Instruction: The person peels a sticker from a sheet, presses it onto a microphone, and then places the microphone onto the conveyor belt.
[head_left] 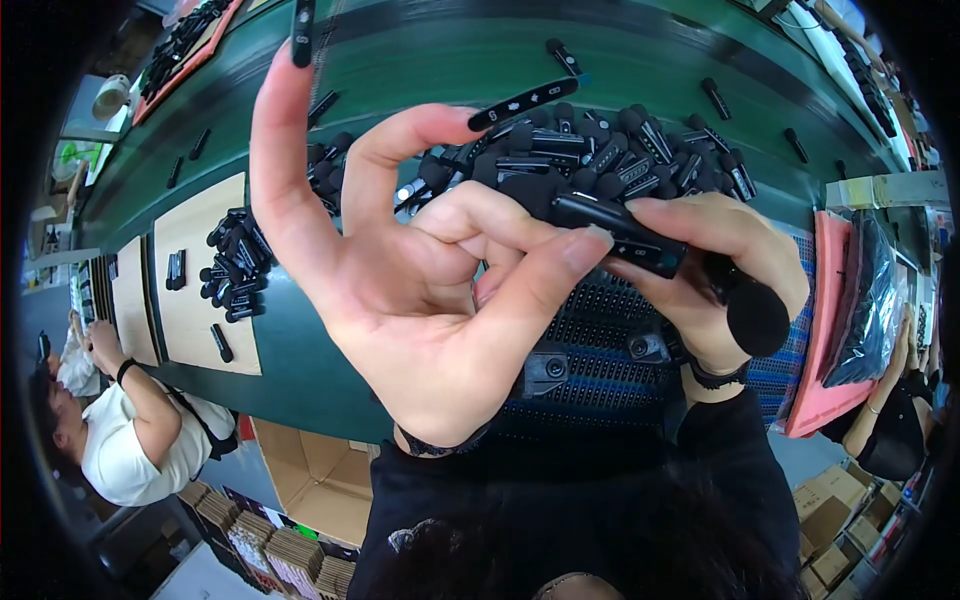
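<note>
Between both hands [415, 285] gleams a black device [642, 244].

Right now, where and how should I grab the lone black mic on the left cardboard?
Probably grip the black mic by its slim body, from above: it lies flat, apart from the small pile, its rounded end toward you.

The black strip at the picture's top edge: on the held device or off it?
Off. The strip sits on a raised fingertip of the left hand, apart from the black device.
</note>
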